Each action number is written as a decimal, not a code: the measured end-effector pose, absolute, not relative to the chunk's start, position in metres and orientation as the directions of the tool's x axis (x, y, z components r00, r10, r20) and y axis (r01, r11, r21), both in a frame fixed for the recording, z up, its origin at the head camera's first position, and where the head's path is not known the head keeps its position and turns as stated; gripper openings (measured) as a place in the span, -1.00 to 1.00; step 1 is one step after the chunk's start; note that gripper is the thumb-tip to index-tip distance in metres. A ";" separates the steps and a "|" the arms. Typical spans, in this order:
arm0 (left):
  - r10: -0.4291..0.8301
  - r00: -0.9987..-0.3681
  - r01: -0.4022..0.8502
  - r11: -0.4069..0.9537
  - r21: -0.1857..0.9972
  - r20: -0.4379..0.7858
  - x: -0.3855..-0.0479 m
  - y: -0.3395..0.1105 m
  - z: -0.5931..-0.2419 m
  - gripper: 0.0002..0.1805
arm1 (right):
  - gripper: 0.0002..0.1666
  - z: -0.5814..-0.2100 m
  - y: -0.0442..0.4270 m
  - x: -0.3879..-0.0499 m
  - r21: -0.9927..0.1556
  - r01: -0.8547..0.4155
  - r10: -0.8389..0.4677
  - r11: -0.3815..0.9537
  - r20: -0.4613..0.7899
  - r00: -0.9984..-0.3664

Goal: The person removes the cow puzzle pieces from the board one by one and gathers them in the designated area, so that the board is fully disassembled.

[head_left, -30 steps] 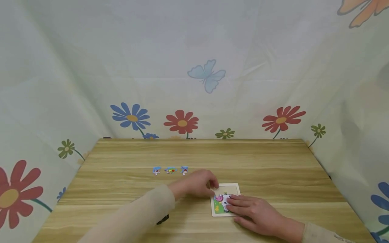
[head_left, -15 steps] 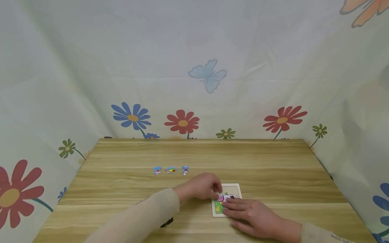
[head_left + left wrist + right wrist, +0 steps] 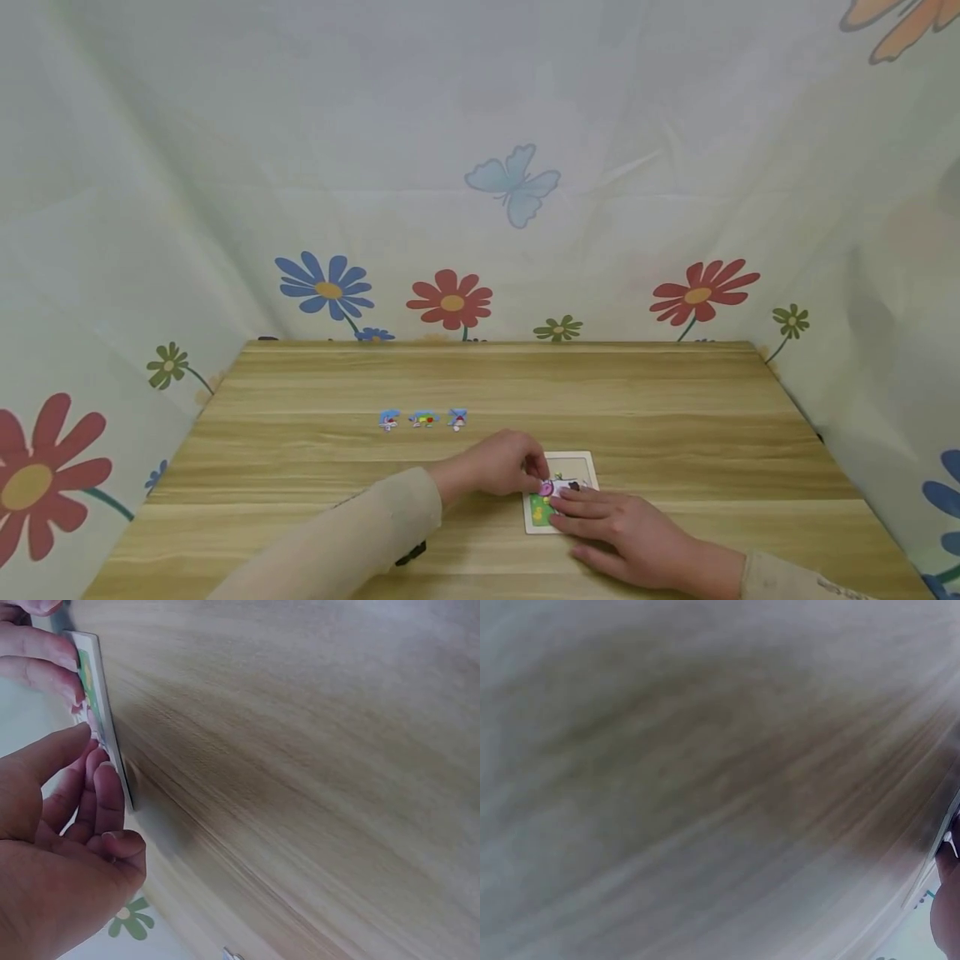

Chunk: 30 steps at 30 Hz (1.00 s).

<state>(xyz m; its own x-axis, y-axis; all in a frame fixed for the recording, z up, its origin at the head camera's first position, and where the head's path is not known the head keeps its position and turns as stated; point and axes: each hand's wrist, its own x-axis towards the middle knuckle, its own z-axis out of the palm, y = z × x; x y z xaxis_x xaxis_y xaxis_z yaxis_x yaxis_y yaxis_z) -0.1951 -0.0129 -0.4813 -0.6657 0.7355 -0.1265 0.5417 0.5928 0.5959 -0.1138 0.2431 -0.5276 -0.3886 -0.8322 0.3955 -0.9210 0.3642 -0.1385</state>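
A small square puzzle board with a pale rim lies on the table, right of centre. In it is a picture of a white cow with a pink snout over a green patch. My left hand is at the board's left edge, thumb and fingertips pinching the cow piece by the snout; the fingers partly hide this grip. From the right, my right hand rests on the picture with fingers fairly straight and covers its lower right. In the right wrist view, only part of that hand shows.
Three small puzzle pieces lie in a row farther back on the wooden table: one at left, one in the middle and one at right. A dark object shows beside the left sleeve. Flowered cloth surrounds the table.
My left hand has shifted slightly right, closer over the board's left edge. The right fingers have slid a little left over the cow. In the last half second both hands have barely moved.
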 end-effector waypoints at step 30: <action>0.647 -0.738 0.345 0.607 0.716 -0.193 -0.192 -0.010 -0.484 -0.87 | -0.43 -0.528 0.242 -0.110 -0.214 -0.885 -0.806 0.414 0.365 -0.466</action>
